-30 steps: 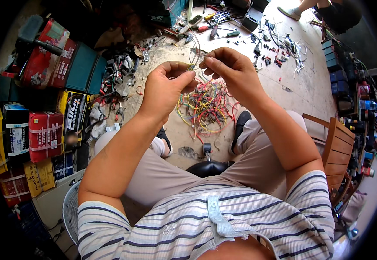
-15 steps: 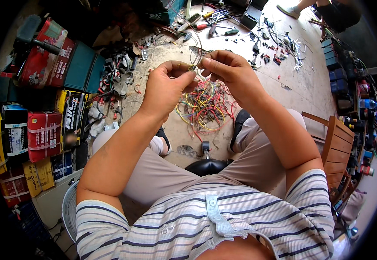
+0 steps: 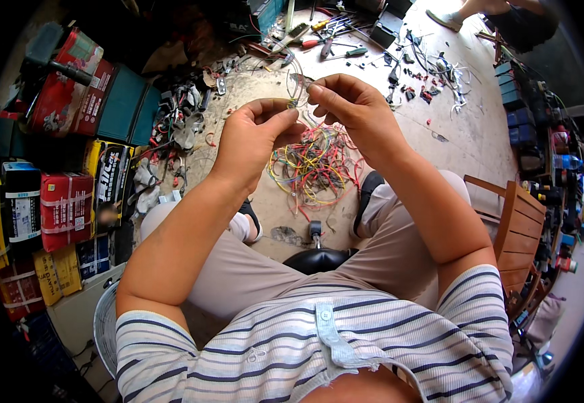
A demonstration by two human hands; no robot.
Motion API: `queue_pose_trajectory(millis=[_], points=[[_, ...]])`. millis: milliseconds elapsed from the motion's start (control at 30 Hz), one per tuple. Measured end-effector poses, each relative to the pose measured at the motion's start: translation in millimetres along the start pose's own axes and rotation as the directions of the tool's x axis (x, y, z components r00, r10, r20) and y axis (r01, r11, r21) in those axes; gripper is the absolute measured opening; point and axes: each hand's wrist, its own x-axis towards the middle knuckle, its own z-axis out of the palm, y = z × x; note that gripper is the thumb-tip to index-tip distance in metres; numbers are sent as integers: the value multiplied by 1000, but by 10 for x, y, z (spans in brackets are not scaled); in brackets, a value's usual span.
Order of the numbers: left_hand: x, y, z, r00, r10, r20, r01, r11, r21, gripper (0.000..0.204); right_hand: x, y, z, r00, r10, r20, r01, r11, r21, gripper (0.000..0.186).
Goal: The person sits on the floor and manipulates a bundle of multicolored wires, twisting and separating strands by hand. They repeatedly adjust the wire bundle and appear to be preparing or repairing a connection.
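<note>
Thin wires are pinched between the thumb and fingertips of my left hand, and a bit of yellow shows there. From that pinch a pale loop rises and curves away from me. Close beside it on the right, my right hand has thumb and forefinger pressed together; what sits between them is too small to make out. Both hands are raised over a tangled pile of red, yellow and green wires on the floor between my feet.
Screwdrivers and other tools lie at the far side, near cut cable scraps. Connectors and harness pieces heap up at left beside stacked boxes. A wooden chair stands at right. Another person's leg shows far right.
Both hands have shifted slightly left, and a small gap between their fingertips shows a little wider. The wire loop has moved with my left hand.
</note>
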Motion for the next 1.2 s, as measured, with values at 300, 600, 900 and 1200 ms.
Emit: queue_pose_trajectory(millis=[300,600,900,1200], points=[[5,7,-11,999,23,-25,-24,999,-21,22,-2,-8,5,999,38,-25,-38,999,8,25],[17,12,-33,999,-30,26,36,957,-288,19,71,72,-29,995,73,-66,-73,997,-2,21],[40,-4,-91,981,-92,173,162,876,-454,16,83,73,-16,995,77,-67,-78,997,-14,23],[46,5,-103,914,-152,376,354,753,-556,17,106,145,16,996,68,-61,-71,996,-48,27]])
